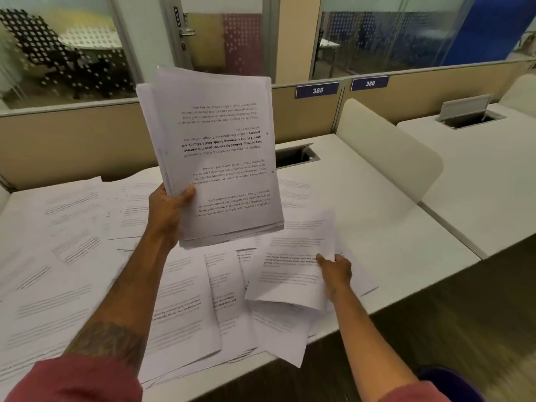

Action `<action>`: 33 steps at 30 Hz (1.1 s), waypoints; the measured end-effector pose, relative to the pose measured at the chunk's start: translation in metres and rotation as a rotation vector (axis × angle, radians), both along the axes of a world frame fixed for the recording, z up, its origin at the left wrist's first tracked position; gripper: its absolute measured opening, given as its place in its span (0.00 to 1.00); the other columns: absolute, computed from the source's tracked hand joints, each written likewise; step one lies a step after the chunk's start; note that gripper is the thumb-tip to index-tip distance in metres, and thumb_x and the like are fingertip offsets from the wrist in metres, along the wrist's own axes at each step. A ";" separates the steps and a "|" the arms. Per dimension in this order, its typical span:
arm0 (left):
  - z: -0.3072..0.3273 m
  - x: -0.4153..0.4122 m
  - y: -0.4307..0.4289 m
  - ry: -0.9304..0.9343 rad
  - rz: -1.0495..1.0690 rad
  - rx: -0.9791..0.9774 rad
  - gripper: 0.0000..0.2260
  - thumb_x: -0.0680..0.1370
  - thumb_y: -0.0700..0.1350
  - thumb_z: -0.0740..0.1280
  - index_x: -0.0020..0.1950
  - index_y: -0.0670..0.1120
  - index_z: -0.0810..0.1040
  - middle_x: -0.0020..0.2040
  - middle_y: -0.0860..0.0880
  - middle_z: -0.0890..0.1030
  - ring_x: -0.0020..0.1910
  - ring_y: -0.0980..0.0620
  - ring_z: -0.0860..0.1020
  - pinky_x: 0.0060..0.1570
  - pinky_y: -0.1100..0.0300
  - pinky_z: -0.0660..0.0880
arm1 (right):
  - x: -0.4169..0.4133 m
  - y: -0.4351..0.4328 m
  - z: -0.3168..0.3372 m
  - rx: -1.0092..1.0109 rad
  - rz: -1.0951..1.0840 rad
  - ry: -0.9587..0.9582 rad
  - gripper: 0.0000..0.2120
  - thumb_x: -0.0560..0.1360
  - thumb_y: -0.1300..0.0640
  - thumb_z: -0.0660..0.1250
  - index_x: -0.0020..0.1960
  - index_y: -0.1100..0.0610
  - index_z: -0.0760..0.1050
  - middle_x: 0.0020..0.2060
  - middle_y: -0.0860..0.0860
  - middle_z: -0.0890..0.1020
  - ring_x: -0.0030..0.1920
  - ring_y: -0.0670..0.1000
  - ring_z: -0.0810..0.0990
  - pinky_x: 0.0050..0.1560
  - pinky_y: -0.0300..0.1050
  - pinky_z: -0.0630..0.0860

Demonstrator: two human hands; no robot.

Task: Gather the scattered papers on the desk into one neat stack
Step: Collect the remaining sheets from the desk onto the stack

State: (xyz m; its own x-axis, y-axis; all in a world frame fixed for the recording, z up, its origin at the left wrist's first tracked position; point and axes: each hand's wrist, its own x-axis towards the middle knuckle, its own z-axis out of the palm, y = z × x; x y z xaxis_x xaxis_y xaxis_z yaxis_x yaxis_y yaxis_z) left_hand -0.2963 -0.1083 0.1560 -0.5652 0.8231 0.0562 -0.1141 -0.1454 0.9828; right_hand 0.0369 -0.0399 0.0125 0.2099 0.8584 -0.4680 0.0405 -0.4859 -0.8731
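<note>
1. White printed sheets cover the left part of the desk, overlapping at loose angles. None of these has been collected, so by my reading the job is somewhere in its middle.

2. The left hand is raised above the desk and closed on the lower left edge of a thick stack. The thumb lies on the front page and the fingers are hidden behind it. The stack is held nearly upright, its edges ragged rather than squared.

3. More loose pages lie flat below the stack, fanned over one another towards the near edge of the desk.

4. The right hand reaches low and pinches one loose sheet at its right side. The sheet curls and looks partly lifted off the pages under it. This is the step in hand: picking up one more page to add to the pile.

5. The next move, I judge, calls for bringing this sheet up to the stack and sliding it in without creasing it. The many remaining pages then need collecting, and the stack needs tapping square on the desk.

6. Further right, a curved divider separates this desk from the neighbouring one.

7. As for containers, there is a cable well set into this desk and another with its flap raised on the next desk. What is inside either is too dark to tell.
</note>
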 end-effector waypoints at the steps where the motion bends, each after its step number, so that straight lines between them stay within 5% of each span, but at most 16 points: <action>1: -0.001 -0.001 -0.004 -0.003 0.004 -0.001 0.10 0.78 0.41 0.72 0.56 0.53 0.80 0.52 0.55 0.86 0.51 0.50 0.85 0.49 0.51 0.82 | -0.005 -0.013 -0.006 -0.029 0.006 -0.031 0.17 0.77 0.59 0.71 0.64 0.61 0.77 0.56 0.58 0.83 0.52 0.59 0.82 0.56 0.51 0.80; 8: -0.008 -0.007 -0.027 -0.008 0.023 -0.020 0.09 0.77 0.43 0.73 0.55 0.54 0.81 0.51 0.57 0.86 0.51 0.51 0.84 0.45 0.54 0.82 | -0.037 -0.059 -0.019 -0.166 0.145 -0.711 0.25 0.74 0.49 0.74 0.64 0.62 0.70 0.64 0.61 0.71 0.61 0.59 0.73 0.60 0.52 0.77; 10: -0.011 -0.009 -0.030 -0.004 0.028 -0.025 0.09 0.77 0.43 0.73 0.56 0.54 0.80 0.50 0.58 0.87 0.50 0.52 0.84 0.43 0.56 0.83 | -0.044 -0.062 -0.019 -0.193 0.159 -0.760 0.28 0.73 0.50 0.75 0.65 0.60 0.66 0.65 0.61 0.69 0.61 0.59 0.72 0.60 0.51 0.76; 14: -0.014 -0.010 -0.033 0.001 0.028 -0.027 0.08 0.78 0.43 0.72 0.55 0.54 0.80 0.48 0.59 0.87 0.48 0.53 0.85 0.42 0.58 0.82 | -0.045 -0.058 -0.024 -0.238 0.083 -0.542 0.31 0.73 0.60 0.74 0.69 0.58 0.61 0.63 0.61 0.71 0.58 0.59 0.77 0.59 0.54 0.79; 17: -0.016 -0.011 -0.033 0.000 0.024 -0.025 0.08 0.78 0.43 0.71 0.55 0.54 0.80 0.50 0.57 0.86 0.49 0.52 0.84 0.44 0.55 0.82 | -0.037 -0.052 -0.025 -0.204 0.031 -0.262 0.23 0.74 0.67 0.72 0.66 0.61 0.69 0.60 0.61 0.79 0.54 0.60 0.82 0.54 0.56 0.82; 20: -0.014 -0.013 -0.033 0.000 0.020 -0.019 0.08 0.78 0.43 0.71 0.56 0.54 0.80 0.51 0.56 0.86 0.48 0.52 0.84 0.42 0.56 0.83 | -0.029 -0.043 -0.010 -0.077 0.106 -0.159 0.19 0.77 0.65 0.69 0.67 0.60 0.74 0.60 0.59 0.81 0.55 0.58 0.81 0.56 0.53 0.81; 25: -0.005 -0.023 -0.033 0.011 0.023 -0.001 0.09 0.79 0.44 0.71 0.57 0.53 0.79 0.54 0.52 0.85 0.49 0.49 0.84 0.40 0.57 0.83 | -0.003 -0.004 0.059 0.179 0.158 -0.181 0.31 0.78 0.59 0.70 0.77 0.60 0.63 0.72 0.56 0.71 0.69 0.56 0.73 0.67 0.43 0.68; 30: 0.010 -0.040 -0.034 -0.009 0.036 0.018 0.08 0.78 0.42 0.71 0.56 0.52 0.80 0.48 0.55 0.87 0.45 0.51 0.87 0.39 0.55 0.85 | 0.028 0.040 0.152 0.428 0.227 0.087 0.17 0.75 0.63 0.72 0.63 0.58 0.78 0.58 0.57 0.84 0.51 0.54 0.85 0.52 0.46 0.80; 33: 0.016 -0.045 -0.036 -0.013 0.036 0.029 0.08 0.78 0.41 0.71 0.56 0.51 0.81 0.48 0.55 0.88 0.45 0.51 0.87 0.39 0.54 0.84 | 0.037 0.050 0.194 0.515 0.326 0.310 0.18 0.74 0.59 0.73 0.63 0.56 0.79 0.58 0.55 0.85 0.55 0.57 0.85 0.49 0.48 0.83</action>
State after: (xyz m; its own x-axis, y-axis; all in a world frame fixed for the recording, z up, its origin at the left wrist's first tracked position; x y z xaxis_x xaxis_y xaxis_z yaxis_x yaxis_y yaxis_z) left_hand -0.3414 -0.1443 0.1716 -0.5954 0.8003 0.0717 -0.1214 -0.1778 0.9766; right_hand 0.0738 0.0104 0.2070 -0.1752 0.9843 0.0207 -0.1749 -0.0105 -0.9845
